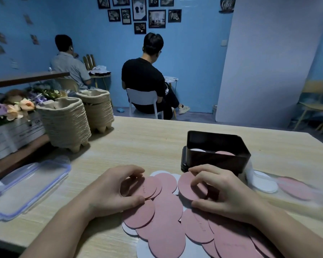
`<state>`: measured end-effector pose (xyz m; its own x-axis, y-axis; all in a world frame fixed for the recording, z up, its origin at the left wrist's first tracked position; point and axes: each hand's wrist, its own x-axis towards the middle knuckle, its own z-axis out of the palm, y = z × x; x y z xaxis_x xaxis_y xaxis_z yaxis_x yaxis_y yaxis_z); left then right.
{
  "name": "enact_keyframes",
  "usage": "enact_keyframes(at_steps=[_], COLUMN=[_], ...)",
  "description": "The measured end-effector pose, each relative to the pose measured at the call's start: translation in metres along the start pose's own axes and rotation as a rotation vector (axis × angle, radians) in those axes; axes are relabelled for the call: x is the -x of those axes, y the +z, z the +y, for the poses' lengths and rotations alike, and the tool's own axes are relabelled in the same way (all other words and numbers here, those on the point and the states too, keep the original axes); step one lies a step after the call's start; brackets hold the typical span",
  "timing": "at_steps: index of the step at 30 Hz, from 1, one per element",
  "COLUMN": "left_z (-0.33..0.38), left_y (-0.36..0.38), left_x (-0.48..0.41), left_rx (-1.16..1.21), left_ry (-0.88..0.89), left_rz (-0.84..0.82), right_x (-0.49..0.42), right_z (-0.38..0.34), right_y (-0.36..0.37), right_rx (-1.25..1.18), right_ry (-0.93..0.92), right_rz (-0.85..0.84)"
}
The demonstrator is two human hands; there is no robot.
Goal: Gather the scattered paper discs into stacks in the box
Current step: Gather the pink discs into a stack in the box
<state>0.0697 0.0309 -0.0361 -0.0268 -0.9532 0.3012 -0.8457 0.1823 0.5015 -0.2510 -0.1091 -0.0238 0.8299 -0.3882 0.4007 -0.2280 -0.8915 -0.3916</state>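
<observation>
We take the black box as our mark. It stands open-topped on the wide, pale wooden table. Well behind the box, off the table, two people sit on chairs with their backs to us. Far left of the box and a little behind it stand two tall stacks of pulp trays. Left of the box and nearer us, a clear lid with a blue rim lies flat on the table.

In front of the box spreads the heap of paper discs, mostly pink with white ones showing beneath, overlapping down to the near edge. Just right of the box lie more discs, among them a blurred white pile.

Our left hand, in front and to the left of the box, curls its fingers and thumb round a few pink discs held together. Our right hand, directly in front of the box, pinches a single pink disc whose far edge comes close to the box's near wall.

Inside the box we see a white top disc at the left and a pink top disc at the right.
</observation>
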Motion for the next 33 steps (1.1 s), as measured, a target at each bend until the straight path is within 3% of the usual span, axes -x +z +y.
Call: enact_keyframes(at_steps=[6, 17, 23, 33], left_z=[0.024, 0.071, 0.067, 0.056], left_y=[0.005, 0.031, 0.046, 0.051], left_x=[-0.014, -0.078, -0.083, -0.068], left_rx=[0.019, -0.002, 0.078, 0.256], left_ry=[0.153, 0.450, 0.488, 0.403], left_rz=[0.108, 0.039, 0.143, 0.246], right_x=[0.000, 0.004, 0.005, 0.003], right_z=[0.000, 0.004, 0.009, 0.002], right_y=[-0.001, -0.010, -0.009, -0.012], right_rx=[0.006, -0.013, -0.016, -0.036], right_ry=[0.005, -0.026, 0.043, 0.037], right_rz=[0.006, 0.115, 0.137, 0.227])
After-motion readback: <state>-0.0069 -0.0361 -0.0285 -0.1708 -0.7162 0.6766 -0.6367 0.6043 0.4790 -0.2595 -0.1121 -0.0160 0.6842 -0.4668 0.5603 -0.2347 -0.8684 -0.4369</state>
